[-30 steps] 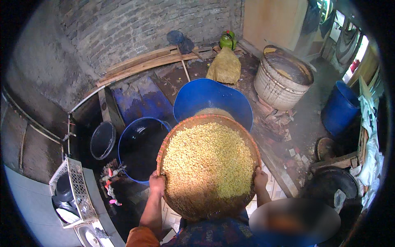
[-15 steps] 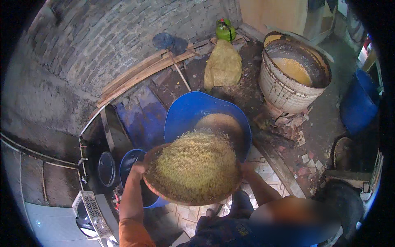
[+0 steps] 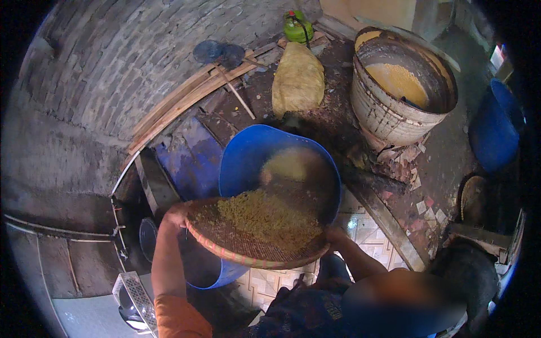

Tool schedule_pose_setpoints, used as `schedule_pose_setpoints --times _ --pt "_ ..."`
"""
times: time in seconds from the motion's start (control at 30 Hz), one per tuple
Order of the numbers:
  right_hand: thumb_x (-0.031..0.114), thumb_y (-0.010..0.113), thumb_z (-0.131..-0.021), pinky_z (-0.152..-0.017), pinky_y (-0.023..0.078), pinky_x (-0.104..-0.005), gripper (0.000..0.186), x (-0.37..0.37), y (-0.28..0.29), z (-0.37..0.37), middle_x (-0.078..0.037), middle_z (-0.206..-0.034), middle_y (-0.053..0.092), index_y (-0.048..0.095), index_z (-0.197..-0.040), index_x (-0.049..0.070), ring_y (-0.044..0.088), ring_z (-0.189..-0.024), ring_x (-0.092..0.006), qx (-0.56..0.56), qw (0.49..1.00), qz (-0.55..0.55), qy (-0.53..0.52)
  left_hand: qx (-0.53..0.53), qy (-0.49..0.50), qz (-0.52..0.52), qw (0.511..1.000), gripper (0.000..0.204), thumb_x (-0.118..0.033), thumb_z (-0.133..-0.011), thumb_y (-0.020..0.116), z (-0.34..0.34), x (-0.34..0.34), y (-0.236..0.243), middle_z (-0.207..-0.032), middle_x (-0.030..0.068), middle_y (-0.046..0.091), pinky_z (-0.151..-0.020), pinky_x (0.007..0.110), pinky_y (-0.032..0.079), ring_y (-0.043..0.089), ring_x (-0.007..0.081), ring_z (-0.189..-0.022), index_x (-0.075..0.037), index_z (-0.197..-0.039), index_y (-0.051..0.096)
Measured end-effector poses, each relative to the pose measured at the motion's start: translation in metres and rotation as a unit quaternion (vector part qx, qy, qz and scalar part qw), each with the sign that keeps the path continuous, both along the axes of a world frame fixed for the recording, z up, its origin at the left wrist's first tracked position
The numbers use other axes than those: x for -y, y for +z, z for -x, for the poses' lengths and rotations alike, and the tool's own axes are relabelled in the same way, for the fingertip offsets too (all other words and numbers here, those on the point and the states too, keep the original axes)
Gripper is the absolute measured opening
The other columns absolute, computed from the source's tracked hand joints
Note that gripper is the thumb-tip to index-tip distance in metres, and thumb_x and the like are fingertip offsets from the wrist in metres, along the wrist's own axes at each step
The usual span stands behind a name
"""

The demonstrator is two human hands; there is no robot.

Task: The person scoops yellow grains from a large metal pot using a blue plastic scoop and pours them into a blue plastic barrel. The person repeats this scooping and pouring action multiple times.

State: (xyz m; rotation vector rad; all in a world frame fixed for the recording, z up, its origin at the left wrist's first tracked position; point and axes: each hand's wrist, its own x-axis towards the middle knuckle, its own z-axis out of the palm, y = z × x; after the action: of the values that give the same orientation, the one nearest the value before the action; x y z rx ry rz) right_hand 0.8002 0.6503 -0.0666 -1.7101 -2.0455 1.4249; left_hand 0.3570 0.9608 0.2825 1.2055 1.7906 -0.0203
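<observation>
Between both hands a round woven tray (image 3: 248,248) is tipped away from me over the mouth of a tall blue tub (image 3: 242,149). My left hand (image 3: 176,217) is closed on the tray's left rim, my right hand (image 3: 335,236) on its right side. A thinner layer of pale yellow beans (image 3: 265,219) slides blurred across the far part of the tray, and more pale material lies inside the tub behind it. A second blue container (image 3: 225,276) sits beneath the tray's left side, mostly hidden.
A rusty white drum (image 3: 394,127) holding yellow contents stands back right, near a yellow sack (image 3: 298,79), a green gas cylinder (image 3: 298,28) and wooden planks (image 3: 169,107). A blue barrel (image 3: 493,135) is at right, a wooden beam (image 3: 386,228) on the floor, a plastic rack (image 3: 137,298) lower left.
The tray has gone from level and piled with beans to tipped forward over the blue tub, with far fewer beans on it. Both hands have moved with it.
</observation>
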Motion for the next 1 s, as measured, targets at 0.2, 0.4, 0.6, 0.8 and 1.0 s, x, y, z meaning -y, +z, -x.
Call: schedule_pose_setpoints --times 0.2,0.4,0.6,0.8,1.0 --pt "0.021 0.067 -0.083 -0.077 0.054 -0.0403 0.038 0.000 -0.009 -0.019 -0.012 -0.099 0.067 0.060 -0.114 0.000 0.065 -0.088 -0.0253 -0.270 0.942 -0.088 -0.180 -0.114 -0.229 -0.207 0.944 0.025 -0.009 -0.083 0.055 -0.045 0.001 0.103 -0.091 0.0082 0.071 -0.061 0.032 0.050 0.064 0.0186 -0.077 -0.002 -0.100 0.072" --pt "0.025 0.067 -0.086 -0.081 0.052 -0.0386 0.029 -0.019 -0.033 -0.008 -0.010 -0.101 0.066 0.067 -0.105 0.004 0.063 -0.090 -0.0246 -0.433 0.861 0.155 -0.217 -0.224 -0.303 -0.177 0.909 0.027 -0.017 -0.082 0.053 -0.094 -0.060 0.091 -0.085 0.0199 0.070 -0.069 0.038 0.051 0.068 0.0265 -0.078 0.002 -0.087 0.071" --pt "0.039 0.064 -0.090 -0.089 0.049 -0.0356 0.043 0.048 -0.012 0.058 -0.012 -0.115 0.066 0.067 -0.115 0.004 0.062 -0.098 -0.0220 -0.346 0.820 0.328 -0.316 -0.154 -0.177 -0.246 0.941 0.037 -0.033 -0.082 0.055 -0.102 0.015 0.121 -0.083 0.0240 0.068 -0.074 0.041 0.051 0.068 0.0343 -0.079 0.000 -0.090 0.070" --pt "0.024 0.065 -0.088 -0.093 0.049 -0.0369 0.046 0.067 0.005 0.056 -0.014 -0.119 0.064 0.058 -0.127 0.002 0.061 -0.106 -0.0228 -0.441 0.846 0.181 -0.237 -0.088 -0.159 -0.267 0.946 0.042 -0.021 -0.085 0.052 -0.021 0.104 0.128 -0.114 0.0160 0.069 -0.094 0.033 0.046 0.064 0.0245 -0.105 0.001 -0.117 0.066" --pt "0.010 0.063 -0.083 -0.095 0.047 -0.0362 0.040 0.116 0.067 0.047 -0.013 -0.118 0.063 0.060 -0.122 0.003 0.059 -0.110 -0.0251 -0.353 0.874 0.032 -0.332 0.159 -0.001 -0.240 0.958 0.060 -0.011 -0.089 0.050 0.070 0.219 0.069 -0.146 0.0160 0.045 -0.109 0.033 0.032 0.043 0.0241 -0.131 0.008 -0.144 0.036"
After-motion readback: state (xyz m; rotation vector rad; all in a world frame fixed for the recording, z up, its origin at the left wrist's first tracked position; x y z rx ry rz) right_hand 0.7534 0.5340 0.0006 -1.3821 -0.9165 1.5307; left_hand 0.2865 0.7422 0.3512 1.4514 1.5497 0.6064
